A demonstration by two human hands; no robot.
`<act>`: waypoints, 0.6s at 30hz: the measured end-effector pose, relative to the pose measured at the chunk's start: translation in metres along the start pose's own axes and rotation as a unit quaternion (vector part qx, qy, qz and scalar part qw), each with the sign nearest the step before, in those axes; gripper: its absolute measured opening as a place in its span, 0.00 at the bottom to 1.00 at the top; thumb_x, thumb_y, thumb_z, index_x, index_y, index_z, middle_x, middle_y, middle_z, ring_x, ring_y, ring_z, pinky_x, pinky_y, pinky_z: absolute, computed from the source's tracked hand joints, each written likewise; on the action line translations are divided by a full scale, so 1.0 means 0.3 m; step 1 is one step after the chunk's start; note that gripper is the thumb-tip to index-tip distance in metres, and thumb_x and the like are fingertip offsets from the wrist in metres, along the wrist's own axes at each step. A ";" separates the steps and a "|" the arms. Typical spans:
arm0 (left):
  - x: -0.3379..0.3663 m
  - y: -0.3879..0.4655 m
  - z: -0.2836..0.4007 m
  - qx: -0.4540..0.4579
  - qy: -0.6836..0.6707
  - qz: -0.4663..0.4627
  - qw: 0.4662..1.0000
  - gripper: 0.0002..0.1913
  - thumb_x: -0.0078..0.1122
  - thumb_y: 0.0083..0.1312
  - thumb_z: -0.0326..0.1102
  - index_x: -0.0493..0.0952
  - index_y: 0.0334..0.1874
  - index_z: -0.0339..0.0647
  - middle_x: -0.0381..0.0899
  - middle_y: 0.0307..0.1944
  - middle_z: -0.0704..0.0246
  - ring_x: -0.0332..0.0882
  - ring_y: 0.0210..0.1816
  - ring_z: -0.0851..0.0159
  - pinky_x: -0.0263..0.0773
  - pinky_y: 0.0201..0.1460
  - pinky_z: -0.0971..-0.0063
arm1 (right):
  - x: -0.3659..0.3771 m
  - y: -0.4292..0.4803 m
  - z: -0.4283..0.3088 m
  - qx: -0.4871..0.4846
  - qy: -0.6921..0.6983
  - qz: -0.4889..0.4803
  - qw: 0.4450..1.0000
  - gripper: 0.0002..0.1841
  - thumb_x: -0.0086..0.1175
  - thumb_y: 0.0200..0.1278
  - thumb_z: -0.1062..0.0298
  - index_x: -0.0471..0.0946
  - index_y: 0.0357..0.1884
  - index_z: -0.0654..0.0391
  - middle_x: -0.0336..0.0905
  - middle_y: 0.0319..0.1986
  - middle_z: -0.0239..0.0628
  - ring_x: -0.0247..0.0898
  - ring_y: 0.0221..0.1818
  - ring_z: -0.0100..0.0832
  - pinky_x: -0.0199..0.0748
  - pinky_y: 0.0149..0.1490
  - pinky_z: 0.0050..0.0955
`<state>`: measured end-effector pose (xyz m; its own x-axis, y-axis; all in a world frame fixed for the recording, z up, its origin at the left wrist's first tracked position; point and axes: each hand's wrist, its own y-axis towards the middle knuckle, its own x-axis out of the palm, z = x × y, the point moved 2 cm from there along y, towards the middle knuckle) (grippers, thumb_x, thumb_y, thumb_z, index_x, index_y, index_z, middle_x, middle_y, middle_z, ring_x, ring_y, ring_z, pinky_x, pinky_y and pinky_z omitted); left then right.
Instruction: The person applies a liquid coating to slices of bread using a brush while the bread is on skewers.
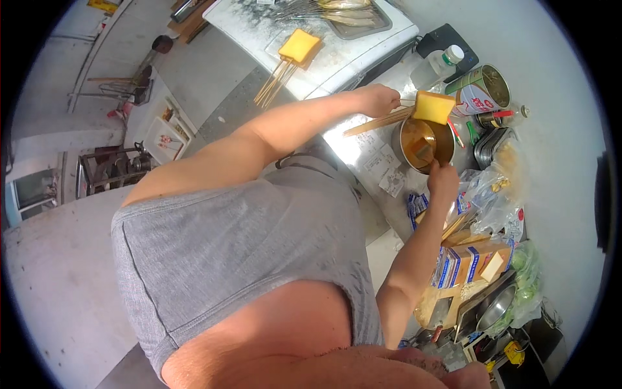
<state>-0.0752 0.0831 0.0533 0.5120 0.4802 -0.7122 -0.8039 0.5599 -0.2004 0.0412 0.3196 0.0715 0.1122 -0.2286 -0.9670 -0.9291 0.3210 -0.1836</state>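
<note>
My left hand [380, 100] is closed on thin wooden skewers; at their tips a square yellow-topped slice of bread [434, 107] hangs over the rim of a metal pot [399, 150]. Inside the pot lies brown liquid [413, 135]. My right hand [443, 176], at the pot's near rim, grips a brush [422, 149] whose flat head is down in the pot. More skewers [376, 121] reach from beside my left hand towards the pot; whether they are all held is unclear. Another skewered bread slice [299, 46] rests on the white worktop [243, 24].
A plastic bottle [437, 65] and an open tin [486, 90] stand beyond the pot. Paper slips [384, 163] lie beside it. Stacked metal tins [492, 146], plastic bags [503, 194] and packaged goods [461, 267] line the wall. A tray of skewered fish [359, 31] is at the top.
</note>
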 end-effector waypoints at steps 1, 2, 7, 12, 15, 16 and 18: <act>0.008 0.013 0.003 0.010 0.002 -0.001 1.000 0.17 0.42 0.71 0.42 0.77 0.41 0.37 0.81 0.39 0.56 0.77 0.44 0.49 0.71 0.47 0.62 | 0.033 0.029 -0.012 0.006 0.002 0.003 1.000 0.22 0.48 0.60 0.52 0.80 0.38 0.62 0.80 0.35 0.55 0.76 0.42 0.55 0.73 0.46 0.48; 0.016 0.026 0.006 0.020 0.005 -0.003 1.000 0.17 0.42 0.71 0.42 0.77 0.41 0.37 0.81 0.39 0.56 0.77 0.44 0.49 0.71 0.47 0.62 | 0.091 0.057 -0.017 0.008 -0.020 -0.019 1.000 0.23 0.47 0.61 0.50 0.80 0.37 0.63 0.79 0.34 0.56 0.76 0.42 0.55 0.72 0.47 0.48; -0.016 0.004 -0.006 0.002 -0.016 0.010 1.000 0.17 0.43 0.70 0.43 0.76 0.41 0.36 0.80 0.38 0.54 0.77 0.44 0.48 0.70 0.47 0.60 | 0.066 0.019 -0.044 -0.004 0.008 -0.011 1.000 0.23 0.47 0.61 0.49 0.81 0.36 0.62 0.78 0.34 0.57 0.75 0.42 0.56 0.72 0.48 0.48; 0.016 0.013 -0.014 0.029 0.007 -0.012 0.999 0.17 0.42 0.69 0.44 0.76 0.44 0.38 0.80 0.40 0.53 0.76 0.45 0.48 0.70 0.49 0.60 | 0.067 -0.048 0.169 0.094 0.343 0.119 0.927 0.18 0.56 0.60 0.54 0.79 0.29 0.63 0.79 0.22 0.38 0.72 0.22 0.32 0.68 0.28 0.34; 0.041 0.006 0.002 0.045 0.008 -0.008 0.999 0.17 0.42 0.70 0.44 0.76 0.43 0.38 0.79 0.39 0.53 0.76 0.44 0.47 0.69 0.47 0.59 | 0.028 -0.033 0.147 0.168 0.584 0.046 0.793 0.16 0.57 0.61 0.57 0.76 0.26 0.61 0.66 0.14 0.28 0.58 0.15 0.20 0.54 0.20 0.23; 0.042 0.002 0.021 0.049 0.010 -0.014 0.999 0.17 0.42 0.70 0.44 0.76 0.43 0.38 0.79 0.39 0.53 0.76 0.44 0.47 0.69 0.47 0.59 | -0.007 -0.035 0.097 0.180 0.637 0.058 0.748 0.14 0.55 0.62 0.58 0.74 0.25 0.58 0.58 0.12 0.22 0.49 0.12 0.16 0.44 0.18 0.20; 0.036 0.001 0.059 0.044 0.009 -0.050 0.998 0.17 0.42 0.69 0.45 0.76 0.45 0.38 0.79 0.39 0.53 0.76 0.44 0.47 0.69 0.47 0.58 | 0.043 -0.009 0.113 0.192 0.648 0.039 0.736 0.14 0.55 0.62 0.59 0.74 0.25 0.59 0.58 0.12 0.22 0.50 0.12 0.16 0.45 0.18 0.21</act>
<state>-0.0644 0.1004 0.0574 0.5822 0.4077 -0.7034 -0.7188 0.6624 -0.2111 0.0571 0.3471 0.0534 -0.5983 -0.8002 -0.0423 -0.7187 0.5592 -0.4132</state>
